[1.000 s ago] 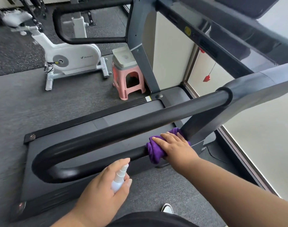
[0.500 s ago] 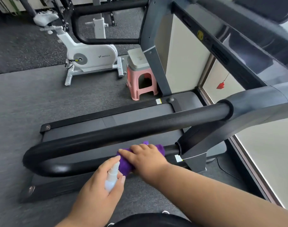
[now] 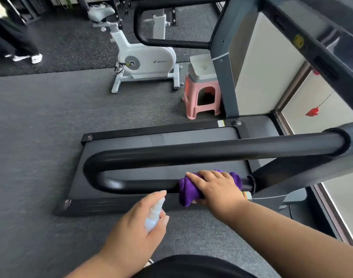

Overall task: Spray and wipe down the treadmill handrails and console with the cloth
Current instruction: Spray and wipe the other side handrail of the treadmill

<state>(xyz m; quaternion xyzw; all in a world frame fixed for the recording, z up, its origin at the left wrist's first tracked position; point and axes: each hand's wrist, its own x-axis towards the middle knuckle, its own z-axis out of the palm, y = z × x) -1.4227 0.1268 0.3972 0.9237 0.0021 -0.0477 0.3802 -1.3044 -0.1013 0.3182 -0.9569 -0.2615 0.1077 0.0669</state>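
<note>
A: Where is your cloth (image 3: 188,190)?

B: Wrapped over the lower handrail (image 3: 139,184) at 5 o'clock; your right hand (image 3: 217,187) grips it for full contact.

A: Left hand (image 3: 137,227)?

B: Holding the spray bottle (image 3: 154,214) at 6 o'clock, nozzle aimed railward, ready.

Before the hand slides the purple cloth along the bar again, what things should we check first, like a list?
1. Purple cloth wrapped round the lower bar of the handrail: ok.
2. Right hand gripping the cloth firmly, fingers over the top and thumb underneath: ok.
3. Spray bottle held in the left hand, nozzle toward the bar: ok.
4. Bar clear of obstacles from the cloth to the curved end: ok.
5. Bar wet enough with spray: cannot tell, no droplets are visible on it.
6. Upper bar already wiped: cannot tell.
</note>
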